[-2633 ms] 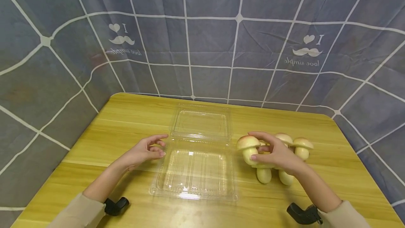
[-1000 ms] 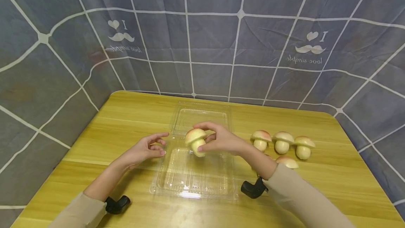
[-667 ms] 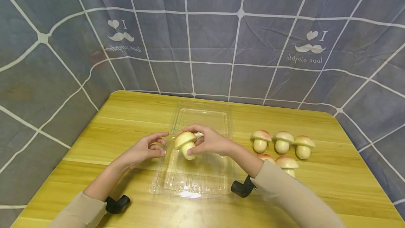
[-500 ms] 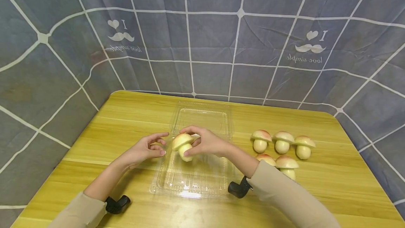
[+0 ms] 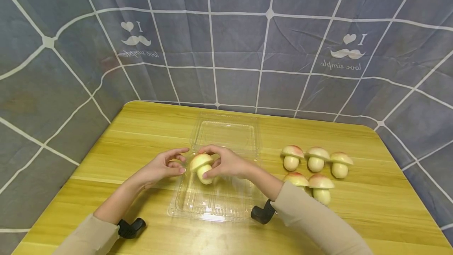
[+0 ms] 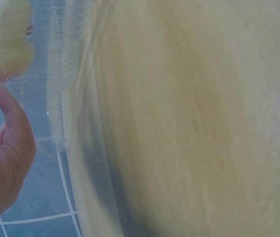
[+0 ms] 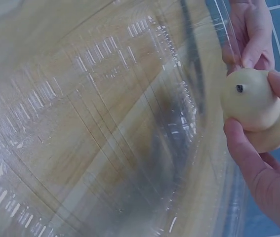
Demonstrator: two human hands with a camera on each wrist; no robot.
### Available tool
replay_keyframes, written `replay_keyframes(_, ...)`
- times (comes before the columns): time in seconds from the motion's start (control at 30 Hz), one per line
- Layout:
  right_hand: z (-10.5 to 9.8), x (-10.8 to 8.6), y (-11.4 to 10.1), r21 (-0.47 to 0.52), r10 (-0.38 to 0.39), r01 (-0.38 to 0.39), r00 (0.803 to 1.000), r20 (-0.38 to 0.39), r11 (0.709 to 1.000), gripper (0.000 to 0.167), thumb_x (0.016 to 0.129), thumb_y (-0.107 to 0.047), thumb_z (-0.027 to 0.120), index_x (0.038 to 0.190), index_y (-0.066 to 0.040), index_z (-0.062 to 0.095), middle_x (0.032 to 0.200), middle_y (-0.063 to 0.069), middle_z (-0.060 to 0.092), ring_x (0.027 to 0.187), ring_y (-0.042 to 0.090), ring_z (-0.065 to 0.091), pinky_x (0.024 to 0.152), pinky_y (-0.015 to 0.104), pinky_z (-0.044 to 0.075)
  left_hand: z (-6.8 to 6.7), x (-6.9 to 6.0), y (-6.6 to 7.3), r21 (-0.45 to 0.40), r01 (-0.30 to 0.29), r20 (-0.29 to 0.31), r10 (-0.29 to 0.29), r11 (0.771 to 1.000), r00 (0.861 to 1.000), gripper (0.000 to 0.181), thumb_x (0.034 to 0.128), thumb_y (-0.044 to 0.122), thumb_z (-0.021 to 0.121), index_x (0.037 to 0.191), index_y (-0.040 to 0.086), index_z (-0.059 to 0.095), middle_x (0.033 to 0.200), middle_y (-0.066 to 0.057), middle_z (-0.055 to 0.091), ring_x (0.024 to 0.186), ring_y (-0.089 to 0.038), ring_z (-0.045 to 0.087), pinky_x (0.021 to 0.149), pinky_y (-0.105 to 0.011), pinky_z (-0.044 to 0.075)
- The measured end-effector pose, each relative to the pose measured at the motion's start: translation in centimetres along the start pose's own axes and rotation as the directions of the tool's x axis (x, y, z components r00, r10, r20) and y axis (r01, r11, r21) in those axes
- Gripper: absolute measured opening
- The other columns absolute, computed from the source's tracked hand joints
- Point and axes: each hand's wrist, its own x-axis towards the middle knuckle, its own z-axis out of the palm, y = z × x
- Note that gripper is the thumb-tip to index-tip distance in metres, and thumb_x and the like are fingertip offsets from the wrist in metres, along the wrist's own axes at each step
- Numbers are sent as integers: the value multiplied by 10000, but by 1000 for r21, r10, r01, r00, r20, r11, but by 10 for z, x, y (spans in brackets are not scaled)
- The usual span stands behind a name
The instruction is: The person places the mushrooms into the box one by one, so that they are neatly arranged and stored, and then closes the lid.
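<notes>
A cream toy mushroom with a domed, faintly pink cap is held by my right hand, above the left side of the clear plastic clamshell container. In the right wrist view the thumb and fingers grip this mushroom, its stem's base facing the camera with a small dark spot. My left hand is at the container's left rim; in the left wrist view its fingertips pinch the clear edge, and the mushroom shows blurred through the plastic. The container lies open, lid folded back.
Several more toy mushrooms lie in two rows on the wooden table, right of the container. My right sleeve partly covers the nearer row. A grey, white-lined curtain surrounds the table's back and sides.
My right hand has carried the mushroom from the group on the right, leftward over the container, and slightly lower in the last half second. My left hand has stayed in place.
</notes>
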Motion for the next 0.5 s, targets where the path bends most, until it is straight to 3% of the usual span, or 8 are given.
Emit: replay_keyframes(0.5, 2, 5, 8, -55, -9, 10, 1000, 21, 998, 614, 746, 5, 751, 1297, -109, 504, 1254, 84, 435, 805, 221, 618, 672, 302, 543, -1, 0, 0, 19, -8, 10, 8, 1000, 1000, 716, 865, 69, 656, 1431, -63, 239, 1162, -206, 379, 884, -144, 542, 753, -241, 496)
